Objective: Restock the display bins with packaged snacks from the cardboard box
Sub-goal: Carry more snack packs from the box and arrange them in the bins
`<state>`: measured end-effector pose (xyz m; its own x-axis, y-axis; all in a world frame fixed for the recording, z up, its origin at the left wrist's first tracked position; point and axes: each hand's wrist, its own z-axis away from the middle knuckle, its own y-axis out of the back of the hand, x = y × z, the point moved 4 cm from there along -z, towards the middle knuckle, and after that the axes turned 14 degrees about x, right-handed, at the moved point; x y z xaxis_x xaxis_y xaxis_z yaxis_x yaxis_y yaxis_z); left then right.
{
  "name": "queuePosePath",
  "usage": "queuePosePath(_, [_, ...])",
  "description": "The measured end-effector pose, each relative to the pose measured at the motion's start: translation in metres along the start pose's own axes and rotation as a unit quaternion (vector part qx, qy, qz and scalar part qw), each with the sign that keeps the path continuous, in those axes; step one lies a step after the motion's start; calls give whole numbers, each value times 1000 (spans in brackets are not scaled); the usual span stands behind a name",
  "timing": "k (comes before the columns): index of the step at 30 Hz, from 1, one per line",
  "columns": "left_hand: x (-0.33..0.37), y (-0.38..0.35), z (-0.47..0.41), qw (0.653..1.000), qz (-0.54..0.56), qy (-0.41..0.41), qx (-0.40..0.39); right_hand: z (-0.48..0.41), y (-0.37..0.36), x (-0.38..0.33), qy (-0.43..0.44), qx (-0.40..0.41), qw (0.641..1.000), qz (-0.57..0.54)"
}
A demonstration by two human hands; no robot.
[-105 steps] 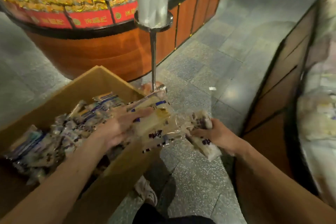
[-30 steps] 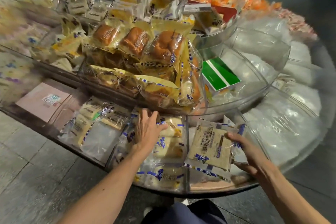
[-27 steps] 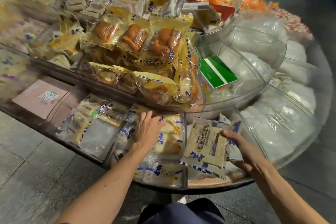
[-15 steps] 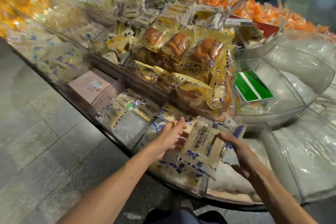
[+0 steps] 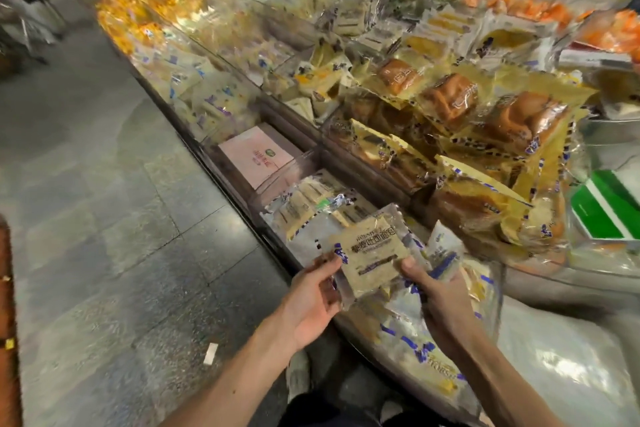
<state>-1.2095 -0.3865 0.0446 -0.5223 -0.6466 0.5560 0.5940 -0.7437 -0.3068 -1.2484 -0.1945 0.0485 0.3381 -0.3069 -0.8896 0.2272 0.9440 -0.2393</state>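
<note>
- While the left hand [image 5: 311, 302] and right hand [image 5: 441, 305] are holding the snack packet [image 5: 370, 253] over the near bin [image 5: 500, 291], each grip is clamping an opposite edge.
- It is probably handling as light, soft and slippery, so pinching the sealed edges is looking safest.

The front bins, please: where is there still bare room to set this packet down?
Room shows above the flat pink box, left of the toast packets, and around the green box in the clear bin. The bun packets behind are heaped, and striped packets crowd under the held packet.
</note>
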Motion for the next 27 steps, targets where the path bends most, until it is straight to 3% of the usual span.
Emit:
queuePosePath(4, [28,4,-28,998,-46,-30,-25,-8,-28,20,-30,38,998,36])
queuePosePath(10, [118,31,-101,971,-178,-158,-1,-12,-65,31,-58,74,994,63])
queuePosePath(13, [155,40,-150,909,-352,-222,2,-13,-63,30,-57,143,986,59])
queuePosePath(17, [156,24,-189,761,-594,-255,-58,-8,-64,27,-53,202,976,65])
queuePosePath(20, [137,8,-200,728,-631,-248,-105,-5,-65,32,-51,232,969,61])
queuePosePath(27, [111,5,-211,666,-667,-324,-83,-4,-72,38,-63,268,960,53])
